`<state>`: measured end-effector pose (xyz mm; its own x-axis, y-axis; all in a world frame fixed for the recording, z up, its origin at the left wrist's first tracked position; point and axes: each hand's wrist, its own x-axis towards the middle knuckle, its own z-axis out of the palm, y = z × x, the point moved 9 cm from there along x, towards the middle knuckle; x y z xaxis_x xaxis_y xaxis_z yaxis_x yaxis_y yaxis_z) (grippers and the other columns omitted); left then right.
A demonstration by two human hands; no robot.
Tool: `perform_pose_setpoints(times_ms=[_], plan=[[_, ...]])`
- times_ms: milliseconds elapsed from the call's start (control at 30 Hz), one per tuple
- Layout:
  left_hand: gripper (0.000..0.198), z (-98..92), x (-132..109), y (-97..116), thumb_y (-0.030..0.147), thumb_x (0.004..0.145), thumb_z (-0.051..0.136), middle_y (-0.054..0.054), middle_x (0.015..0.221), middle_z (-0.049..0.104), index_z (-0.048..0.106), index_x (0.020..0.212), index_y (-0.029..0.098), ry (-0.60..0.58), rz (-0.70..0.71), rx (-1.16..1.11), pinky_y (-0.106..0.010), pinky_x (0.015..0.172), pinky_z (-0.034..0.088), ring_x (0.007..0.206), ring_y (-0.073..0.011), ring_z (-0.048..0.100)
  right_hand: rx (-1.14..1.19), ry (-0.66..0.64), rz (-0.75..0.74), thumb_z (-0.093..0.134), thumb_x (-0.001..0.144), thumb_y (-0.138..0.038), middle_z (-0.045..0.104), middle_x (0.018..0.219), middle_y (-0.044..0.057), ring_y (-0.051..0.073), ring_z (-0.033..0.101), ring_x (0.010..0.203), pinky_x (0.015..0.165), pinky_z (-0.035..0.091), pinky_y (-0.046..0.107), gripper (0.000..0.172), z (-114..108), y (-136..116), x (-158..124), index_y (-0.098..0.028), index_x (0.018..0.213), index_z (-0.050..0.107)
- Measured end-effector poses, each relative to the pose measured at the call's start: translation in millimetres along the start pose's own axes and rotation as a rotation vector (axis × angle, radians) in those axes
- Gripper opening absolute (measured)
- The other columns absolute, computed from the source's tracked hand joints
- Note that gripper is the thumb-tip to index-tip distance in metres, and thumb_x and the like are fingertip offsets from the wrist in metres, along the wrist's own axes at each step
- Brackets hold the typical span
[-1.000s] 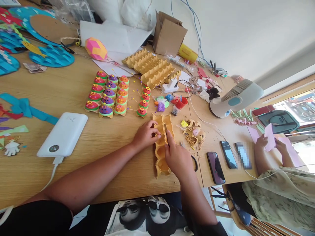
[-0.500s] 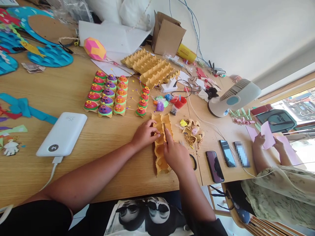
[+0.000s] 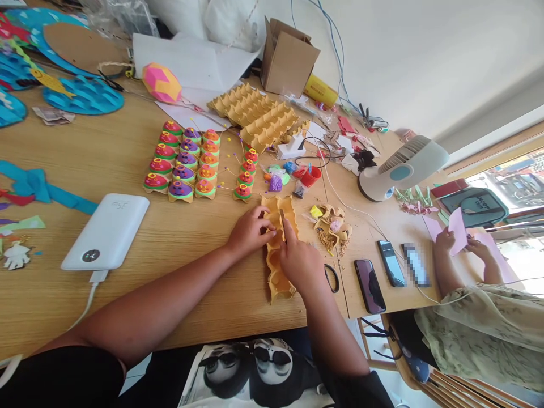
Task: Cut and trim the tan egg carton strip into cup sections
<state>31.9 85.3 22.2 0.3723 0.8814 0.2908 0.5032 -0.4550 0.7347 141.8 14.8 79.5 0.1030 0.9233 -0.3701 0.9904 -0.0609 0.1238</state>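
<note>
A two-row strip of yellow egg carton (image 3: 278,277) lies lengthwise in front of me at the table's near side. My left hand (image 3: 250,231) grips its left rim, with thumb and fingers curled over the cups. In my right hand (image 3: 300,260) is a knife, its narrow dark blade (image 3: 281,215) pointing away from me along the strip's middle ridge. The index finger is stretched along the top of the blade, and the handle is hidden in the palm. A black loop handle (image 3: 332,277) shows on the table beside my right wrist.
Painted carton cups with faces (image 3: 182,164) stand in rows behind. Carton scraps and crumbs (image 3: 334,226) lie to the right, near phones (image 3: 369,286) and a fan (image 3: 399,170). A power bank (image 3: 106,232) is at left. Another person's hands (image 3: 444,241) hold pink paper.
My right hand and the knife have shifted slightly left and toward me along the carton strip. My left hand stays in place. The other person's hands and paper have moved a little.
</note>
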Motion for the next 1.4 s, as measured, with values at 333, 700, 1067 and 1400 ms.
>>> perform_pose_setpoints(times_ms=[333,700,1067,1400], plan=[[0.016,0.9,0.0,0.2,0.037,0.085,0.068,-0.006,0.130,0.059,0.077,0.082,0.024,-0.006,0.007,0.008,-0.043,0.104,0.050,0.117,-0.0260,0.059,-0.026,0.013,-0.016,0.030,0.103,-0.034,0.077,0.097,0.012,0.025,0.075,0.086,0.072,0.052,0.031,0.063,-2.9,-0.4,0.6,-0.021,0.163,0.014],[0.015,1.1,-0.8,1.8,0.035,0.085,0.067,-0.007,0.131,0.058,0.077,0.085,0.023,-0.017,0.015,0.012,-0.044,0.103,0.049,0.119,-0.0269,0.059,0.003,-0.006,-0.007,0.027,0.104,-0.035,0.077,0.099,0.012,0.025,0.075,0.086,0.073,0.053,0.033,0.063,2.0,0.0,2.4,-0.022,0.163,0.009],[0.014,0.8,0.3,1.2,0.035,0.084,0.068,-0.005,0.130,0.058,0.077,0.084,0.025,-0.017,0.016,0.010,-0.043,0.105,0.049,0.120,-0.0261,0.058,0.016,0.018,-0.024,0.026,0.105,-0.036,0.077,0.103,0.013,0.026,0.075,0.090,0.074,0.053,0.033,0.061,-0.3,-1.7,8.1,-0.020,0.163,0.013],[0.016,1.0,0.6,0.4,0.037,0.085,0.068,-0.004,0.129,0.059,0.078,0.084,0.026,-0.015,0.012,0.006,-0.042,0.105,0.048,0.119,-0.0251,0.058,0.038,0.023,-0.026,0.026,0.105,-0.037,0.075,0.111,0.014,0.027,0.074,0.097,0.078,0.053,0.035,0.062,-4.0,-3.5,16.0,-0.021,0.163,0.012]])
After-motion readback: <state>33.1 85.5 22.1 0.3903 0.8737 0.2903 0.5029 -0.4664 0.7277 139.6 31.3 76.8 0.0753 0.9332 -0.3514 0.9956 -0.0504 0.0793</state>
